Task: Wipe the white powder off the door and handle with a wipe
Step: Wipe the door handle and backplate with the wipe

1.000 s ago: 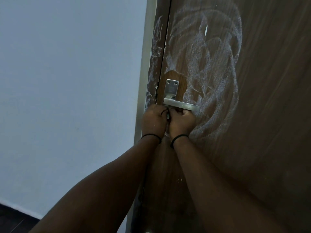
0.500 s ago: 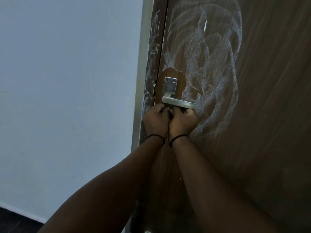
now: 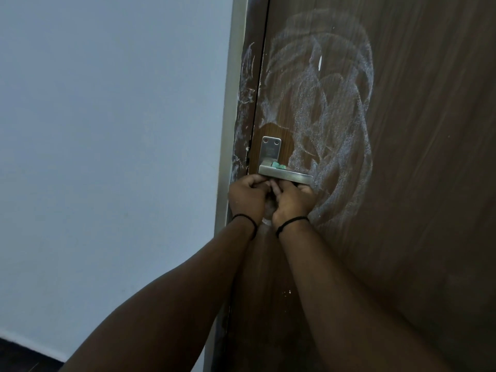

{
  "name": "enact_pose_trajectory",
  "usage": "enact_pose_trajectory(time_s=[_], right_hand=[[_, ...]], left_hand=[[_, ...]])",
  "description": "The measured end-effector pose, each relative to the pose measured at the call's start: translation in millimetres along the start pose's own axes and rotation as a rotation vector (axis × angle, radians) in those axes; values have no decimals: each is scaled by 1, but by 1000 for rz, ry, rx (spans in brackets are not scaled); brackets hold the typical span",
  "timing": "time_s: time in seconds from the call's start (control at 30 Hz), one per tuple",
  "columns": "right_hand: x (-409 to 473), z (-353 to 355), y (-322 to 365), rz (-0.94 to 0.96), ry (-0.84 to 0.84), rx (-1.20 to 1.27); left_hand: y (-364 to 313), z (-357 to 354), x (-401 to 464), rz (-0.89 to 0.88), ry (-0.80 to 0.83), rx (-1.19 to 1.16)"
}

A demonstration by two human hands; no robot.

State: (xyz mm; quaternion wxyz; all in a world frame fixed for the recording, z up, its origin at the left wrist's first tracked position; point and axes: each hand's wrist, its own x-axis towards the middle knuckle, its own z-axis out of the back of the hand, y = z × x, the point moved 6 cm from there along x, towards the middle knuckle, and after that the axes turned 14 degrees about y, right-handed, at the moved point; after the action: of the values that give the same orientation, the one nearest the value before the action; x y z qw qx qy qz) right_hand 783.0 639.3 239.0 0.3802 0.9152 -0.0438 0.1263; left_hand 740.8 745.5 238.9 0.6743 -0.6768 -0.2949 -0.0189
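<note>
Powder (image 3: 332, 124) lies in white swirls across the brown door (image 3: 429, 183), above and to the right of the metal handle (image 3: 284, 175), and more streaks the door frame (image 3: 243, 103) to the left. Both hands sit side by side just under the handle's lever, fingers curled up beneath it. Left hand (image 3: 248, 196) has its fingers bent toward the lever's underside, and right hand (image 3: 291, 201) likewise; what either grip is clamped on cannot be told, since the lever hides the fingertips. A small teal bit of wipe (image 3: 277, 165) shows on top of the lever, next to the handle's plate. Each wrist carries a thin black band (image 3: 291, 222). Pale wall (image 3: 107, 157) fills the left side.
</note>
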Motion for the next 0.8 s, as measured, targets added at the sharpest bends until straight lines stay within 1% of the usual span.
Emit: enact_pose_trajectory(time_s=[0.03, 0.1, 0.23, 0.27, 0.33, 0.43, 0.5, 0.53, 0.67, 0.73, 0.8], right_hand=[[0, -2, -2, -6, 32, 3], [0, -3, -4, 12, 67, -128], [6, 4, 0, 109, 12, -398], [6, 4, 1, 128, -4, -440], [6, 2, 1, 161, -5, -425], [7, -6, 0, 215, -40, -329], [7, -7, -1, 242, -80, -348], [7, -6, -1, 243, -95, -396], [0, 6, -3, 246, -107, -750], [-2, 9, -2, 239, -85, -830], [0, 6, 0, 229, -95, -834]], left_hand=[[-2, -1, 1, 3, 12, 7], [-2, -2, 4, 30, 38, -24], [5, -7, 4, 123, 40, -247], [5, -10, 3, 143, 41, -295], [5, -12, 2, 163, 44, -341], [1, -6, 3, 154, 14, -283], [-2, 0, 5, 131, -4, -192], [-3, 2, 6, 116, -1, -141], [2, 1, 5, 79, 15, 8], [7, -1, 1, 76, 13, 25], [8, -2, 0, 66, -3, 42]])
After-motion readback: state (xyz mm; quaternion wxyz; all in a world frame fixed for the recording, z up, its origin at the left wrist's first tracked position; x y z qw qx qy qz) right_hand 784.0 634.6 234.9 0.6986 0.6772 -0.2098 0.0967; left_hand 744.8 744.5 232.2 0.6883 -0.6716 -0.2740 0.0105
